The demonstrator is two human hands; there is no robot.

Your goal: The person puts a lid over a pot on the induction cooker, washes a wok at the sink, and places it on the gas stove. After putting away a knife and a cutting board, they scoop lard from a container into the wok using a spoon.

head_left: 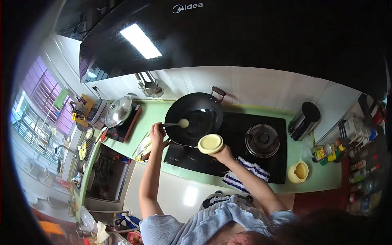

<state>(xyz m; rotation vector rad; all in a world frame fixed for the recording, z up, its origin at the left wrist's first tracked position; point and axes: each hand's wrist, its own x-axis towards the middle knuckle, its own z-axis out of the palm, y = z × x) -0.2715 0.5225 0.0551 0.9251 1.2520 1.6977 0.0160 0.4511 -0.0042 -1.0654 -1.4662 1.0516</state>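
Note:
My left hand [157,134] is closed around the dark handle of a small ladle [183,123]. The ladle's pale round bowl hangs over the left part of a large black wok [192,104], which sits on the left side of the gas stove. My right hand [223,154] grips a round, pale yellow container [211,143] near the wok's front right rim. Seen from above, it shows a flat disc with a raised edge; I cannot tell whether it has a lid on. The wok's inside looks dark and shiny.
The right burner [262,141] is bare, with a striped cloth [247,173] at the stove's front edge. A pale yellow jug [298,171], bottles [322,152] and a black canister [304,121] stand right. A lidded pot [119,111] is left; the range hood [228,41] hangs above.

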